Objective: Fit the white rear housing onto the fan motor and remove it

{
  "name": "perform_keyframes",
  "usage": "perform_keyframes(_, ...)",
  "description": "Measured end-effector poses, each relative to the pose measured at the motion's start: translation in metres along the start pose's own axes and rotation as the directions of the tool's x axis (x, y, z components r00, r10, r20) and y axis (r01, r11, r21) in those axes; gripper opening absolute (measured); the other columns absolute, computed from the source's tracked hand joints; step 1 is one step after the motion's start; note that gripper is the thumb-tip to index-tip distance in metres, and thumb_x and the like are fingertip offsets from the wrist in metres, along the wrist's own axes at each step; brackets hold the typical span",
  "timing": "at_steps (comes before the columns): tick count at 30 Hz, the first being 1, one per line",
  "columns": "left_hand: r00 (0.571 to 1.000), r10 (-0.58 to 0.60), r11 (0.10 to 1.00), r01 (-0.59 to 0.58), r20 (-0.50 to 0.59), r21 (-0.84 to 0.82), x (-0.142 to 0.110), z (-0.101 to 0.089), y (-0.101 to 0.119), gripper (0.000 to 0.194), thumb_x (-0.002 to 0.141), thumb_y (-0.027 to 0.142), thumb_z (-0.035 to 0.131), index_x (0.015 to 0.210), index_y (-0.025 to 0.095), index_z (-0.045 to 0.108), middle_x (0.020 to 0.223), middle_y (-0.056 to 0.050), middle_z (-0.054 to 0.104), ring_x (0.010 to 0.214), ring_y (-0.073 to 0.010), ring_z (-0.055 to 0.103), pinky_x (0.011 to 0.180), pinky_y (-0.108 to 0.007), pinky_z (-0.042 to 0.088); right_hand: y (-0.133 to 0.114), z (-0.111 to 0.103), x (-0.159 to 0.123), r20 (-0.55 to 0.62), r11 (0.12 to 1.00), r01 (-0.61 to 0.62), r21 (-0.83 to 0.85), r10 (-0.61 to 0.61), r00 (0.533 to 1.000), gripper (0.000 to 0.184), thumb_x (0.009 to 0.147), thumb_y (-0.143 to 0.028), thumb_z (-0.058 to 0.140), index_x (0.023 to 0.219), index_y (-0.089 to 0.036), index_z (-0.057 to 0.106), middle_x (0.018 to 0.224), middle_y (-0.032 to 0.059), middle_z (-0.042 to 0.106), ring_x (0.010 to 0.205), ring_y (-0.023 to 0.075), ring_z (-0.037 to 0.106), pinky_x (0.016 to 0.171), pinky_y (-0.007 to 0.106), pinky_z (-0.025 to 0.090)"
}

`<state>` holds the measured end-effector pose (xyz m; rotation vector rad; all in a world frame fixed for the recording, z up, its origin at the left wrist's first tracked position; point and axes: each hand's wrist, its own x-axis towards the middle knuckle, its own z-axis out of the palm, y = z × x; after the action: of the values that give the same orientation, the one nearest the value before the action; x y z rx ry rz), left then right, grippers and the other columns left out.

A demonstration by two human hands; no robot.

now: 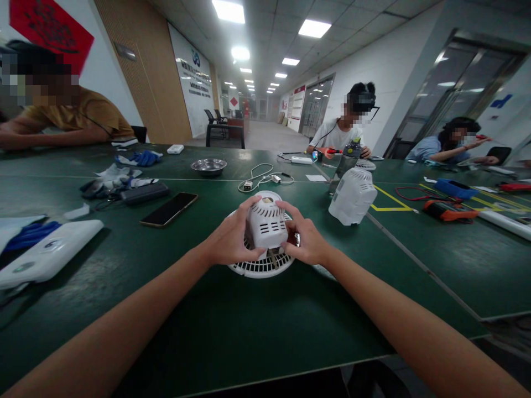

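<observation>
In front of me on the green table, a white slotted motor housing (269,225) sits over a round white fan grille (261,270) that lies flat. My left hand (232,235) grips the housing from its left side, thumb low and fingers near the top. On the other side my right hand (306,235) holds it too, with the index finger on the upper edge and the thumb near the bottom. Both hands partly cover the grille. Farther right stands another white plastic housing (353,196) with vents, apart from my hands.
A metal bowl (208,166), a coiled cable (265,178) and a black phone (169,209) lie beyond my hands. At left is a white device (50,253). An orange multimeter (450,210) and blue tray (453,189) are at right. Several people sit around the table.
</observation>
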<state>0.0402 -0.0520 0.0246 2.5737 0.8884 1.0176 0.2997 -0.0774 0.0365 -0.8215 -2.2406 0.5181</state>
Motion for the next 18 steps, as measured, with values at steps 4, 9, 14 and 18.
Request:
perform_keyframes(4, 0.999, 0.021, 0.999, -0.019, 0.048, -0.039, -0.002, -0.007, -0.008, 0.12, 0.068, 0.055, 0.086, 0.158, 0.032, 0.01, 0.156, -0.02, 0.037, 0.131, -0.0444, 0.051, 0.107, -0.06, 0.046, 0.001, 0.002, -0.001, 0.007, 0.999, 0.019, -0.033, -0.018, 1.0, 0.092, 0.077, -0.024, 0.064, 0.157, -0.029, 0.02, 0.079, -0.0038, 0.066, 0.056, 0.0142, 0.056, 0.059, 0.033, 0.053)
perform_keyframes(9, 1.0, -0.007, 1.0, 0.007, 0.026, 0.0, -0.001, -0.006, -0.012, 0.12, 0.067, 0.059, 0.086, 0.159, 0.031, 0.014, 0.154, -0.018, 0.043, 0.13, -0.0432, 0.055, 0.105, -0.058, 0.05, 0.0, 0.006, 0.001, -0.03, 0.995, -0.029, -0.091, 0.026, 0.999, 0.101, 0.079, -0.048, 0.077, 0.158, -0.031, 0.017, 0.117, 0.0085, 0.068, 0.084, 0.0244, 0.069, 0.078, 0.046, 0.059)
perform_keyframes(14, 0.999, -0.021, 0.994, 0.024, -0.034, 0.108, 0.0, -0.002, -0.008, 0.1, 0.082, 0.052, 0.075, 0.161, 0.029, 0.018, 0.144, -0.015, 0.055, 0.117, -0.0359, 0.063, 0.095, -0.052, 0.056, 0.004, 0.012, 0.003, -0.171, 0.978, -0.031, -0.206, -0.004, 0.985, 0.115, 0.069, -0.055, 0.084, 0.159, -0.032, 0.016, 0.16, 0.0142, 0.037, 0.133, 0.0397, 0.052, 0.109, 0.061, 0.045)
perform_keyframes(18, 0.998, 0.017, 0.998, -0.013, -0.061, 0.062, -0.001, -0.004, -0.011, 0.092, 0.089, 0.049, 0.068, 0.162, 0.027, 0.018, 0.142, -0.015, 0.057, 0.111, -0.0304, 0.066, 0.098, -0.05, 0.054, 0.012, 0.007, 0.002, -0.191, 0.979, -0.027, -0.202, -0.012, 0.982, 0.105, 0.074, -0.033, 0.072, 0.161, -0.032, 0.013, 0.163, 0.0115, 0.034, 0.141, 0.0397, 0.044, 0.115, 0.064, 0.037)
